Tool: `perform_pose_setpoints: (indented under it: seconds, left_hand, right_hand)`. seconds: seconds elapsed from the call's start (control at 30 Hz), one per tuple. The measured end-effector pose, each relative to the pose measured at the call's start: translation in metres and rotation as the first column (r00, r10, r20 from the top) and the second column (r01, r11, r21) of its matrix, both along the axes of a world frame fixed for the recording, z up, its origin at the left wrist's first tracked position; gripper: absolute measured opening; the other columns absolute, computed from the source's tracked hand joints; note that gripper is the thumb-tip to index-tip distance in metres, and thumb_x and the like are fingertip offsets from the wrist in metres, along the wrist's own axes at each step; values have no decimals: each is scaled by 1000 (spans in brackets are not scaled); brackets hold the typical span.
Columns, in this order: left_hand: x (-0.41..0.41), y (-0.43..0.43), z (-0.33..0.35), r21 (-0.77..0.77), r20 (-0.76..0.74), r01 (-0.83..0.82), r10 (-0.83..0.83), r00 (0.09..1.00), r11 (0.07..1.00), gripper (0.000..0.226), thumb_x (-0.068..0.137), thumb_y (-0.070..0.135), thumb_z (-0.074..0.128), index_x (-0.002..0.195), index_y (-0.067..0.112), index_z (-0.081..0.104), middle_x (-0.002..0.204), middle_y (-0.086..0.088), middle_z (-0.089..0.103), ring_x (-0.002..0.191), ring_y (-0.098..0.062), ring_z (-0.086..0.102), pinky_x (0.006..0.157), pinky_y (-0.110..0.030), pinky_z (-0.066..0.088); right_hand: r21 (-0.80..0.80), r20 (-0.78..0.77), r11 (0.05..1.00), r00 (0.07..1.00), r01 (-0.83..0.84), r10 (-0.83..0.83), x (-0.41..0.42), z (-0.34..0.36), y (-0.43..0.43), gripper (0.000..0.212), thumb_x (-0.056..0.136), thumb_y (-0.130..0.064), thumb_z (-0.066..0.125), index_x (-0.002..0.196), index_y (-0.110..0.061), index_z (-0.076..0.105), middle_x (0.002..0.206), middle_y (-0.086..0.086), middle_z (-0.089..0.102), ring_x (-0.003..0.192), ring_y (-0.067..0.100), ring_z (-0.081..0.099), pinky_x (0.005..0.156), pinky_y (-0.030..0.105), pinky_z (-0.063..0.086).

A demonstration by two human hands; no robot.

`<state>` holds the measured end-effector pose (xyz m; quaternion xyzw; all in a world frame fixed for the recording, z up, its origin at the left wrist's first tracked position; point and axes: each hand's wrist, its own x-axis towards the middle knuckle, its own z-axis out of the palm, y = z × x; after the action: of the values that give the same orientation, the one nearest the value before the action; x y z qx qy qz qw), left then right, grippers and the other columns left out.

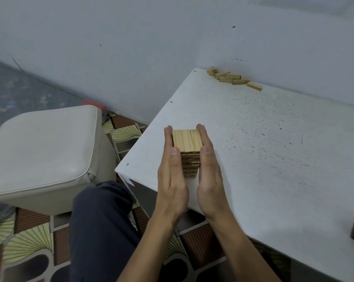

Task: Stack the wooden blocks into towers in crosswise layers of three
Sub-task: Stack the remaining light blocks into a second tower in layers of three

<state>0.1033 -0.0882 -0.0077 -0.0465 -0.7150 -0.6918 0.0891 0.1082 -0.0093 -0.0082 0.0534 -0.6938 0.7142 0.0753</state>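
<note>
Fingers (pixel 168 137) on both hands are straight and held together, laid flat against opposite sides of the block tower (pixel 187 140). Nothing is curled round it and no block is pinched. The left hand (pixel 172 176) presses the tower's left face and the right hand (pixel 209 176) the right face, thumbs lying along the near corners. Reads as squaring-up: squeezing the layers flush so overhanging ends line up before more weight goes on.

Tower sits centre frame, near the left corner of the white speckled table (pixel 263 149), several layers high. The top layer is three blocks side by side running away from the camera, and block ends show in the layers below (crosswise pattern looks right, exact layer count hard to tell).

Loose wooden blocks (pixel 233 78) lie in a scatter at the table's far edge against the wall, upper right of centre, well apart from the tower. So stock remains and the task isn't finished. Press evenly, since a lopsided push would likely shear the layers.
</note>
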Motion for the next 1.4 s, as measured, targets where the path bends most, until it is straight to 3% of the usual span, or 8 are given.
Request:
perform_pose_setpoints:
  seconds: [0.37, 0.43, 0.53, 0.67, 1.03, 1.13, 1.27, 1.4]
  left_hand:
    - [0, -2, -3, -18, 22, 13, -12, 1000, 1000, 55, 105, 37, 18, 157, 21, 13, 163, 13, 16, 144, 12, 14, 113, -6, 17]
    - [1, -3, -7, -33, 62, 13, -11, 998, 999, 50, 108, 34, 17, 157, 26, 13, 163, 11, 18, 144, 10, 17, 112, -4, 18]
    - [-1, -5, -12, 19, 119, 27, -29, 992, 999, 62, 100, 56, 13, 157, 31, 15, 162, 12, 24, 144, 8, 21, 116, -10, 19]
    - [-2, -4, -18, 37, 151, 24, -30, 988, 999, 68, 95, 60, 10, 156, 31, 19, 161, 15, 26, 144, 10, 20, 119, -18, 17]
    - [-6, -4, -25, -3, 179, 23, -22, 984, 1000, 75, 96, 64, 9, 156, 22, 27, 158, 2, 35, 146, -7, 29, 122, -39, 23]
    - [-5, -5, -23, -9, 172, 30, -28, 985, 1000, 73, 97, 63, 9, 157, 24, 25, 159, 4, 34, 146, -5, 27, 123, -36, 22]
    - [-5, -7, -14, -32, 119, -5, 9, 993, 999, 68, 97, 59, 11, 157, 30, 15, 162, 15, 21, 145, 9, 17, 118, -13, 16]
    - [-9, -11, -5, -45, -10, -30, 30, 1000, 999, 56, 104, 40, 14, 158, 24, 12, 164, 13, 16, 148, 5, 12, 121, -20, 14]
  right_hand:
    - [-28, 19, 999, 1000, 18, -17, -1, -3, -1, 58, 101, -43, 22, 156, -24, 15, 150, -28, 25, 132, -22, 29, 100, 2, 31]
    - [-50, 40, 998, 999, 27, -25, -3, -6, -1, 67, 98, -59, 26, 156, -28, 17, 156, -21, 27, 139, -12, 28, 110, 12, 31]
    - [-59, 103, 998, 995, 12, -6, -4, -12, -5, 89, 85, -83, 28, 157, -30, 20, 159, -11, 30, 146, 3, 28, 121, 36, 26]
    - [-62, 153, 998, 988, 16, -7, -6, -18, -6, 98, 81, -89, 27, 155, -26, 27, 156, -3, 38, 144, 10, 34, 120, 45, 27]
    - [-63, 168, 998, 986, 16, -5, -6, -19, -8, 101, 79, -91, 27, 155, -24, 28, 156, -2, 38, 145, 10, 33, 121, 44, 27]
    - [-54, 169, 998, 985, 21, -12, -5, -18, -8, 101, 79, -90, 28, 155, -24, 28, 156, -2, 39, 144, 11, 35, 120, 44, 27]
    - [-21, 154, 999, 987, 38, -35, -4, -14, -3, 93, 81, -88, 23, 157, -34, 20, 160, -12, 29, 146, 2, 26, 122, 38, 23]
    - [-19, 98, 997, 993, 71, -69, -8, -3, 4, 78, 88, -71, 19, 157, -33, 18, 160, -24, 20, 144, -11, 18, 123, 27, 16]
